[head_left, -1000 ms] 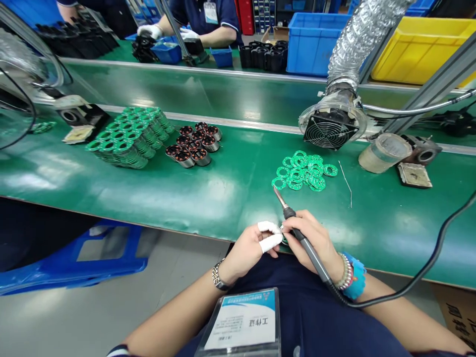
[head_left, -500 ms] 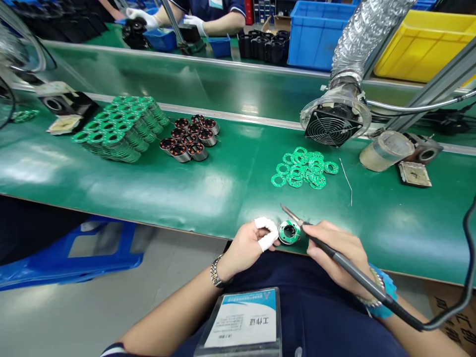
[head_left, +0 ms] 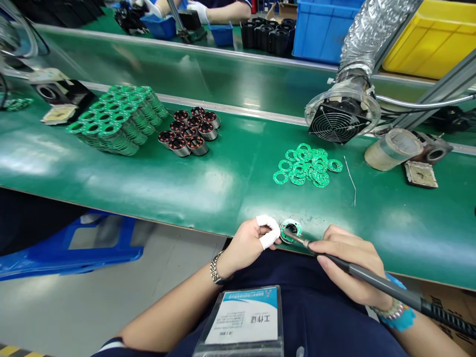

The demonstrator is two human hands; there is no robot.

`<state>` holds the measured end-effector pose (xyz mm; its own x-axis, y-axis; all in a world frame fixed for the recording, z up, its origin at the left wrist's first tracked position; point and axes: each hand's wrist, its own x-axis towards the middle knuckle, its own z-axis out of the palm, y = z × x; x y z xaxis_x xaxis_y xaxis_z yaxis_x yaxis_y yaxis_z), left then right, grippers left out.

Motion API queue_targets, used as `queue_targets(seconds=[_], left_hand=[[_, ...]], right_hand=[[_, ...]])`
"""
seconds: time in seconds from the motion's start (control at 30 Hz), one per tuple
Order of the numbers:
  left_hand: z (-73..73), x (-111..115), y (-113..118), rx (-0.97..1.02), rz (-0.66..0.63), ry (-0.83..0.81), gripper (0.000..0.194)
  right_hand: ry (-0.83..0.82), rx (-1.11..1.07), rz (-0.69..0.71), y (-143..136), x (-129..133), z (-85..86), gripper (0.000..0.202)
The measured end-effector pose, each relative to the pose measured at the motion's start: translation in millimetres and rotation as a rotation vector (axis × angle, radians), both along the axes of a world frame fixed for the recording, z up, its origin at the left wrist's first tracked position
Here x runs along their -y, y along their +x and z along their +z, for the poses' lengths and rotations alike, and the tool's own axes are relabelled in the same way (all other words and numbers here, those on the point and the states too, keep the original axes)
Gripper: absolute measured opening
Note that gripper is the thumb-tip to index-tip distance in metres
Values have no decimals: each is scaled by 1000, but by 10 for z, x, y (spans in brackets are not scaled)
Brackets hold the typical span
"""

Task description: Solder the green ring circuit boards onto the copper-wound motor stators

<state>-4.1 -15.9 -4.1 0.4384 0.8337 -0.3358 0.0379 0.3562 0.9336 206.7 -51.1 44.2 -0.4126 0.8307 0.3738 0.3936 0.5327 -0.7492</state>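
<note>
My left hand (head_left: 256,237), white covers on its thumb and forefinger, pinches the left edge of a motor stator topped with a green ring-shaped circuit board (head_left: 285,240) at the bench's front edge. My right hand (head_left: 353,263) is closed around the dark handle of a soldering iron (head_left: 362,272). The iron's tip reaches over the board's ring, near its left inner side; whether it touches is too small to tell. Beyond the hands lies a loose pile of green ring boards (head_left: 305,166). A bent length of solder wire (head_left: 350,181) rests to the right of that pile.
Copper-wound stators (head_left: 189,131) stand grouped at centre left, beside tall stacks of green boards (head_left: 117,116). A fume fan (head_left: 338,124) on a foil duct hangs at the back. A round tub (head_left: 393,148) and a sponge holder (head_left: 421,173) sit right. A co-worker's gloved hand (head_left: 198,11) shows across.
My right hand has drawn back slightly to the right and tilted the iron, bringing its tip from above the board down over the ring. My left hand keeps its pinch. The view has shifted slightly.
</note>
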Motion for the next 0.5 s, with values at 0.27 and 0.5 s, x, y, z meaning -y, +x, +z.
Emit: queue_targets(seconds=[0.27,0.5], left_hand=[[3,-3,6,-5,6,-18,12],[-5,0,3,0,5,-20,12]], right_hand=[[1,4,0,4,3,2,24],[12,-7,9,17,-2,29,24]])
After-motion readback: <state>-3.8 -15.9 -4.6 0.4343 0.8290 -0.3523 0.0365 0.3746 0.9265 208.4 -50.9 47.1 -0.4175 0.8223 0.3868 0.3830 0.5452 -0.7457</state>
